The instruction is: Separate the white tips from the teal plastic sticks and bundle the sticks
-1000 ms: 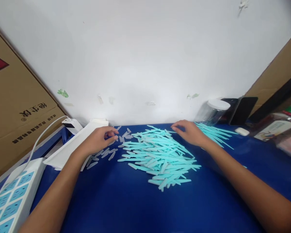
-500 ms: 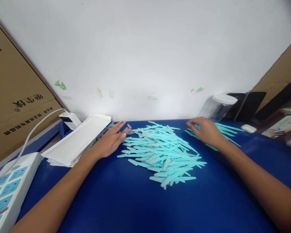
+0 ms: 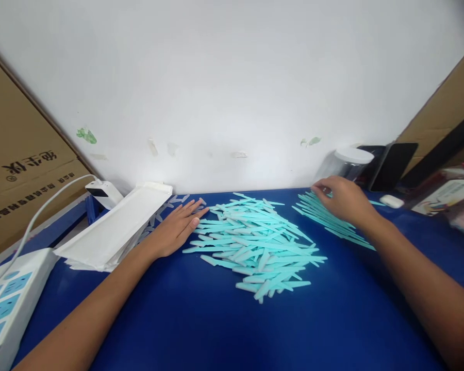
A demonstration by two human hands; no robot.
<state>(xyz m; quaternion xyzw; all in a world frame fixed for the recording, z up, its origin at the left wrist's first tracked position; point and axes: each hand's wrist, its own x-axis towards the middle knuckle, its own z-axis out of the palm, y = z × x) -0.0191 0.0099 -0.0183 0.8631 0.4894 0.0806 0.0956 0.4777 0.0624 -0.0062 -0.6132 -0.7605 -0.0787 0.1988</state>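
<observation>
A loose heap of turquoise eyebrow razors point(image 3: 255, 242) with pale caps lies in the middle of the blue table. At its left side, my left hand point(image 3: 176, 226) rests flat with fingers stretched, holding nothing. Small translucent pieces point(image 3: 160, 210) lie beside and under those fingers. My right hand point(image 3: 342, 198) is over a second, flatter group of turquoise razors point(image 3: 325, 219), laid roughly side by side. Its thumb and forefinger are curled together; whatever may be between them is too small to make out.
White padded envelopes point(image 3: 116, 226), a white device with a cable point(image 3: 104, 193) and a power strip point(image 3: 19, 293) are on the left. A clear jar with a white lid point(image 3: 351, 157), a dark phone point(image 3: 394, 166), a small white case point(image 3: 391, 201) and bottles point(image 3: 444, 193) stand right. Cardboard boxes point(image 3: 23, 154) flank the table.
My right hand has moved slightly right and up, uncovering more of the razors on that side. My left hand stays by the heap. The view has shifted a little.
</observation>
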